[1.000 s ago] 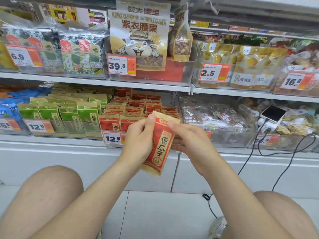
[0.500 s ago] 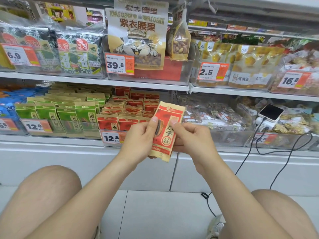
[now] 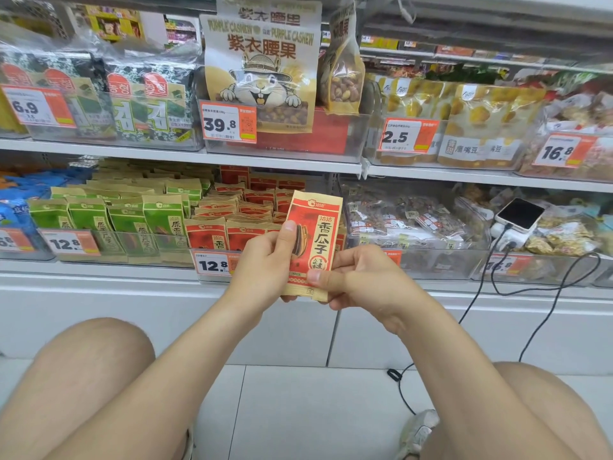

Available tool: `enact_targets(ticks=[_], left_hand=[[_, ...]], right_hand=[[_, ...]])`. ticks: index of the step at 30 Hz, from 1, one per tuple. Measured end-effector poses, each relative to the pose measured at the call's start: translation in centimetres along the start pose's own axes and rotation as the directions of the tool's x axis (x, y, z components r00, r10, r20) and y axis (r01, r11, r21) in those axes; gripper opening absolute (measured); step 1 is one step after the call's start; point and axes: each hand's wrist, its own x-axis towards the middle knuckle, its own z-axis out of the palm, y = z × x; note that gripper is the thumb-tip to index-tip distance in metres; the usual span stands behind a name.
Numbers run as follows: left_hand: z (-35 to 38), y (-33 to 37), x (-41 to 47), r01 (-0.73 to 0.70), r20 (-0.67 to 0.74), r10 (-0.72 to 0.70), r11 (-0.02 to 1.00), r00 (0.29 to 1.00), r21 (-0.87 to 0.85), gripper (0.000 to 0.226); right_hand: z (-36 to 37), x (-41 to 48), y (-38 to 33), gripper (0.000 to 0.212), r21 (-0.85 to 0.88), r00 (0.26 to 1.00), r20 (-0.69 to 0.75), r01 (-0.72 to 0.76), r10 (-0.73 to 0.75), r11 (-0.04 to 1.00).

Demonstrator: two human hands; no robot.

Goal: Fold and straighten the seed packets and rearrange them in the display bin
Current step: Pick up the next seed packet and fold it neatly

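left grip (image 3: 262,265) and right grip (image 3: 360,280) pinching one red seed packet (image 3: 319,232), upright, before one display bin (image 3: 199,250)

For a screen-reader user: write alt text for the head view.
The left hand and right hand hold a red sunflower-seed packet upright before a shop shelf, the left gripping its left edge, the right pinching its lower right corner. Behind it, matching red packets stand in rows, with green packets to their left.

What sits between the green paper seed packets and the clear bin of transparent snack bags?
A bin of red paper seed packets, in the head view. The left hand and right hand hold one red packet before it.
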Motion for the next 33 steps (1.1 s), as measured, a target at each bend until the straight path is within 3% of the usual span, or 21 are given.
enact_targets(ticks=[5, 9, 18, 24, 33], left_hand=[[-0.2, 0.4, -0.1, -0.002, 0.065, 0.006, 0.998, 0.998, -0.068, 0.055], [-0.2, 0.4, 0.0, -0.042, -0.013, 0.041, 0.993, 0.999, -0.113, 0.042], [-0.3, 0.3, -0.1, 0.025, -0.034, -0.031, 0.986, 0.999, -0.163, 0.049], [-0.4, 0.7, -0.3, -0.005, -0.054, -0.004, 0.986, 0.999, -0.167, 0.044], [-0.7, 0.6, -0.2, 0.03, -0.087, -0.046, 0.983, 0.995, -0.18, 0.042]], right_hand=[[-0.4, 0.1, 0.2, 0.015, -0.02, 0.998, -0.056, 0.041, -0.042, 0.999], [-0.6, -0.3, 0.1, 0.024, -0.015, 0.995, 0.049, 0.083, -0.082, 0.996], [-0.9, -0.1, -0.4, 0.033, -0.071, 0.968, 0.151, 0.212, -0.2, 0.975], [0.1, -0.2, -0.3, 0.034, -0.058, 0.981, 0.066, 0.185, -0.181, 0.981], [0.9, -0.3, -0.2, 0.044, -0.056, 0.978, 0.08, 0.196, -0.191, 0.979]])
